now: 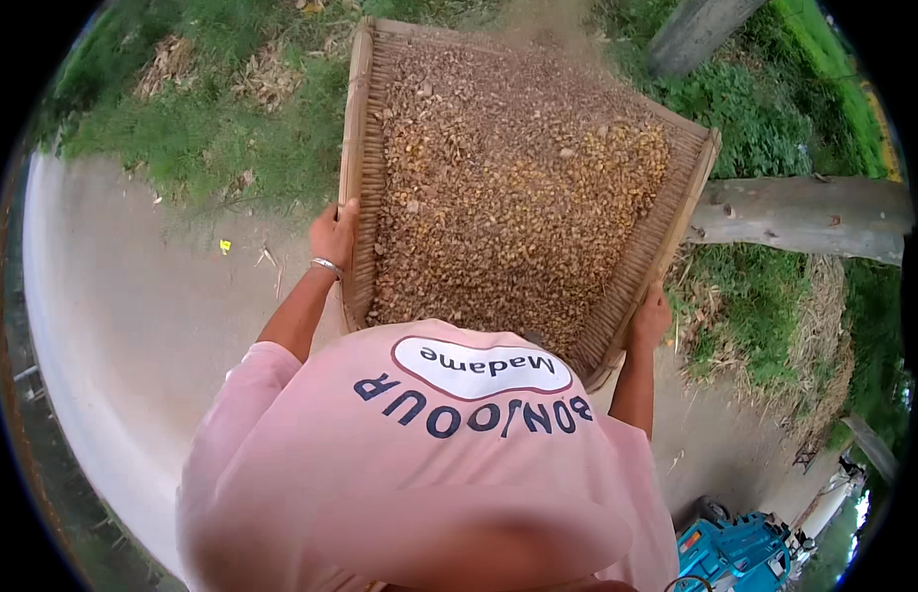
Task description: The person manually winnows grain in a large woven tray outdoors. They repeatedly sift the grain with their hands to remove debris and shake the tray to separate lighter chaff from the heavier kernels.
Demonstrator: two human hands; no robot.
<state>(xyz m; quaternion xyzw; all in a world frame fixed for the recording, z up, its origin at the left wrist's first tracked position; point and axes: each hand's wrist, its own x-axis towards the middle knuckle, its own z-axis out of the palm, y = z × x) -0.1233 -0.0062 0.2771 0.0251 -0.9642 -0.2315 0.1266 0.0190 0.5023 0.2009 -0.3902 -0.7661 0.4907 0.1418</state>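
Note:
A large woven winnowing tray with raised wooden side rims is held out in front of my body. Small brown and yellow bits, like grain mixed with chaff, cover most of its inside; their exact kind is unclear. My left hand, with a silver bangle at the wrist, is closed around the left rim. On the opposite side my right hand grips the right rim near its lower end. A haze of dust hangs over the far edge. The tray's near edge is partly hidden by my pink shirt.
Concrete paving lies to the left and underfoot. Grass with dry litter borders it beyond. A tree trunk stands close to the tray's right side, another trunk at far right. A blue vehicle is at lower right.

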